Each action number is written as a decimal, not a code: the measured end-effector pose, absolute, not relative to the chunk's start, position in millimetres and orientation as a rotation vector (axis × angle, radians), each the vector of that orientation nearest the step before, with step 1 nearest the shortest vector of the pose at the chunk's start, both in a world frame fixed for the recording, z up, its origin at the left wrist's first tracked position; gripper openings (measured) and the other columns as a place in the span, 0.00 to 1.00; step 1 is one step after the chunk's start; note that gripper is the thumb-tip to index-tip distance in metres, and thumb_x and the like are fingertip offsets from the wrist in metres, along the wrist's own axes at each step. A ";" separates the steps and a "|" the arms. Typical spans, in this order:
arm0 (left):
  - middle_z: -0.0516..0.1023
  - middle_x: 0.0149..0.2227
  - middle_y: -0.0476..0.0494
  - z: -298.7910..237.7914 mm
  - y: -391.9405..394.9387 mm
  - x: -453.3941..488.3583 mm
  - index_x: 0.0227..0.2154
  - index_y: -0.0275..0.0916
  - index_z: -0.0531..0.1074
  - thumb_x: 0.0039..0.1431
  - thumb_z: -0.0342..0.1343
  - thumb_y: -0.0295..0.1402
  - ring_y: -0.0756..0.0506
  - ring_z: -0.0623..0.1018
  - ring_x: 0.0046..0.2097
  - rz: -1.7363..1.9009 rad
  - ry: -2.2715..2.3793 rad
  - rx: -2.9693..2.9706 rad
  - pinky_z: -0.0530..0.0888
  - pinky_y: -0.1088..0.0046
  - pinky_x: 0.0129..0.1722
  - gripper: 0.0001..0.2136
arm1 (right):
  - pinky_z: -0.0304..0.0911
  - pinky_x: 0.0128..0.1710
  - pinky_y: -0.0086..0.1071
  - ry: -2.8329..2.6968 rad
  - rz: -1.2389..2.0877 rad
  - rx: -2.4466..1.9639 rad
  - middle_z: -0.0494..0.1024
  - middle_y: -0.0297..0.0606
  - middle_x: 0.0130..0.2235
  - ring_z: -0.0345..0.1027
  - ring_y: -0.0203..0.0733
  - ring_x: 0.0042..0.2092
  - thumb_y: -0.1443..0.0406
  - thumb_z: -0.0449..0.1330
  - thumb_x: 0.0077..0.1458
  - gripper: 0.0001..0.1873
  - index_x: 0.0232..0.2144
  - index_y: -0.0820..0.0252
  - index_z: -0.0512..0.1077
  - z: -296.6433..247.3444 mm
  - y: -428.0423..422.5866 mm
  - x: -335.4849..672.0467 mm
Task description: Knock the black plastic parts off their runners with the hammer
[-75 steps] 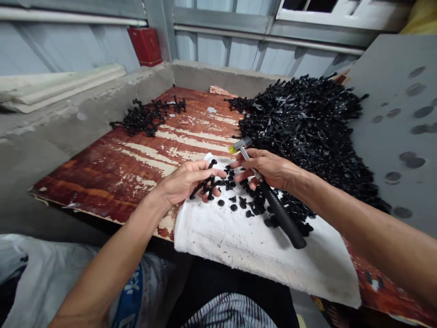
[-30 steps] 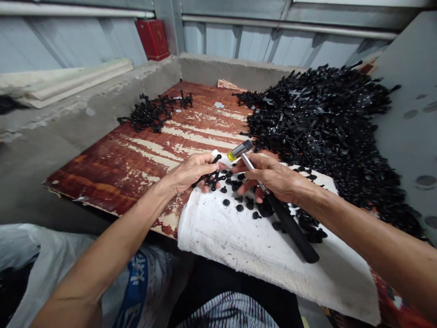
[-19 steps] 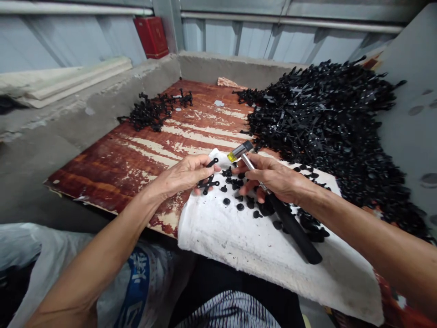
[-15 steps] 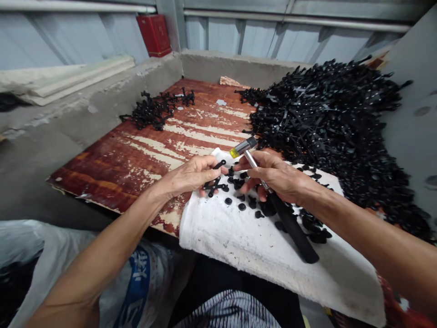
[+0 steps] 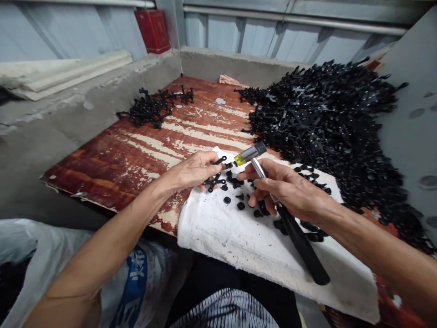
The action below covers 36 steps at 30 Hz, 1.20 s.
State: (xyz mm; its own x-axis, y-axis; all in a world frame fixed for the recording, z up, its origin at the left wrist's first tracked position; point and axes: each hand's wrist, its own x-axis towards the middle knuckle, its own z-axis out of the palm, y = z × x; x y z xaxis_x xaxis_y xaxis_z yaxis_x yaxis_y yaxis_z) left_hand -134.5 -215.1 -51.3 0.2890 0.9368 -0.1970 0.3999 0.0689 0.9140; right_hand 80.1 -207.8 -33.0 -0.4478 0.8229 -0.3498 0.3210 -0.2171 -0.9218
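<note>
Between the fingers and thumb of my left hand (image 5: 196,169) is a black branched plastic part (image 5: 215,181) with small rings at its ends. My right hand (image 5: 282,184) is closed round the metal shaft of a mallet (image 5: 302,246). Its head, with a yellow face and a dark face, points up and left, and its black handle slants down toward me. Beneath both hands a white cloth (image 5: 218,232) carries many small round black plugs (image 5: 241,206). Some of these are hidden under my right hand.
A big heap of black plastic parts (image 5: 327,114) fills the right side of the worn red board (image 5: 136,155). A smaller pile of black parts (image 5: 150,107) lies at the back left. Concrete ledges (image 5: 232,66) border the board, and a red box (image 5: 152,31) stands in the corner.
My right hand has moved a little right and down, taking the mallet farther from my left hand. The left hand keeps the branched part and has barely shifted.
</note>
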 end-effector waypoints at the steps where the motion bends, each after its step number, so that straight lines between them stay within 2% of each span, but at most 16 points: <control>1: 0.69 0.25 0.50 -52.2 -218.0 -134.2 0.35 0.35 0.70 0.58 0.54 0.39 0.51 0.74 0.26 0.676 1.257 1.470 0.69 0.81 0.18 0.11 | 0.56 0.10 0.21 -1.666 1.714 -1.343 0.73 0.43 0.53 0.72 0.31 0.23 0.75 0.52 0.49 0.16 0.41 0.57 0.64 -33.5 -211.0 81.0; 6: 0.73 0.25 0.47 -55.7 -235.4 -133.4 0.38 0.33 0.71 0.58 0.55 0.41 0.51 0.74 0.24 0.661 1.146 1.320 0.68 0.81 0.16 0.14 | 0.56 0.11 0.21 -1.716 1.708 -1.355 0.71 0.43 0.56 0.71 0.30 0.24 0.75 0.51 0.50 0.19 0.44 0.56 0.65 -35.0 -219.1 80.3; 11: 0.72 0.22 0.48 -54.6 -244.0 -133.9 0.37 0.33 0.71 0.57 0.55 0.40 0.51 0.75 0.23 0.704 1.154 1.289 0.67 0.82 0.15 0.13 | 0.54 0.11 0.22 -1.675 1.846 -1.308 0.74 0.43 0.52 0.71 0.31 0.23 0.74 0.53 0.47 0.17 0.40 0.57 0.66 -32.0 -220.0 78.2; 20: 0.70 0.25 0.52 -54.4 -250.0 -137.8 0.36 0.35 0.71 0.58 0.55 0.45 0.55 0.72 0.24 0.493 1.168 1.351 0.66 0.84 0.17 0.15 | 0.55 0.09 0.22 -1.531 1.742 -1.339 0.74 0.45 0.53 0.73 0.34 0.24 0.73 0.54 0.48 0.13 0.38 0.58 0.64 -35.5 -210.9 84.7; 27: 0.70 0.28 0.50 -55.3 -244.6 -134.7 0.39 0.36 0.71 0.58 0.55 0.46 0.54 0.72 0.26 0.616 1.160 1.370 0.67 0.83 0.18 0.17 | 0.54 0.09 0.21 -1.505 1.724 -1.383 0.73 0.44 0.53 0.72 0.32 0.24 0.73 0.55 0.47 0.14 0.38 0.57 0.65 -36.6 -210.0 83.3; 36: 0.68 0.29 0.51 -58.3 -252.0 -140.2 0.32 0.38 0.67 0.57 0.54 0.49 0.54 0.71 0.27 0.516 1.197 1.426 0.65 0.83 0.20 0.17 | 0.56 0.10 0.22 -1.593 1.641 -1.400 0.72 0.44 0.53 0.73 0.34 0.25 0.72 0.54 0.49 0.13 0.39 0.57 0.64 -30.7 -215.9 91.2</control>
